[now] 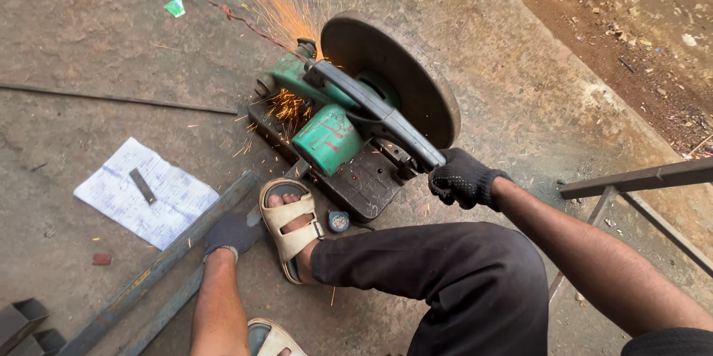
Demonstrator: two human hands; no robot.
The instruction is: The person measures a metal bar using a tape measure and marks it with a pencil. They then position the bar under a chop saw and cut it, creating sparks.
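on the concrete, right hand [462, 176] grips the saw handle [386, 122]; left hand [232, 233] presses the steel bar [160, 267].

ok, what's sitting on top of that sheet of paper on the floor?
A small flat dark metal strip lies on the paper, left of the long steel bar the left hand presses down. Whatever is under the paper is hidden.

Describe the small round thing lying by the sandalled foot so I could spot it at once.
Start at the green chop saw throwing sparks on the concrete floor. At its dark base plate's near corner, right of the beige sandal, lies a small round grey-and-blue tape measure. It is the only round, palm-sized item there.
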